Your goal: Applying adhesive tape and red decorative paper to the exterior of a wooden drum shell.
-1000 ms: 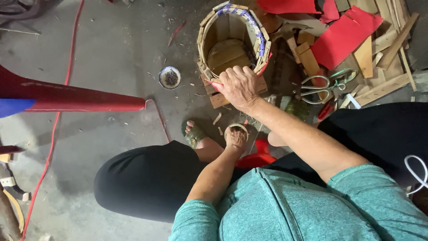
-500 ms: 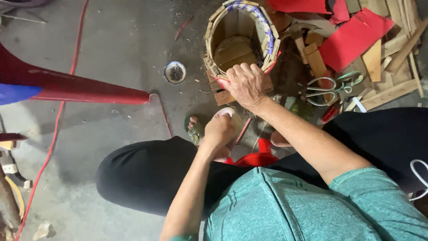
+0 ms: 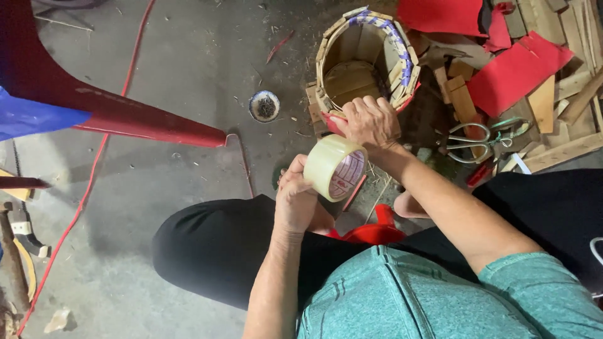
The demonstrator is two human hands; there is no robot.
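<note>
The left hand [image 3: 295, 204] holds a roll of clear packing tape with a pale cardboard core [image 3: 335, 167] up in front of the knees, its grip closed around the roll's near edge so that the open core faces right and down. The right hand [image 3: 372, 120] rests just beyond the roll, its grip pressed shut on the near rim of a small round barrel made of upright pale wooden slats [image 3: 364, 59], which stands on the grey concrete floor [image 3: 188, 75]. A band of white and blue patterned tape [image 3: 402, 53] runs around the barrel's upper edge, and a strip of red material [image 3: 331, 121] shows at the rim beside the right hand's fingers. Inside, the barrel holds nothing loose; only its flat bottom of wooden boards [image 3: 347, 78] can be seen. Left of the barrel, on the floor, sits a small round metal tin [image 3: 264, 105] with dark contents that are too small to make out. To the right lie metal scissors with a green handle [image 3: 487, 135] among scraps of pale wood [image 3: 461, 97] and sheets of red card or fabric [image 3: 512, 69]. A red plastic chair leg [image 3: 119, 113] slants across the left side, and a thin red cord [image 3: 88, 201] trails over the floor below it.
</note>
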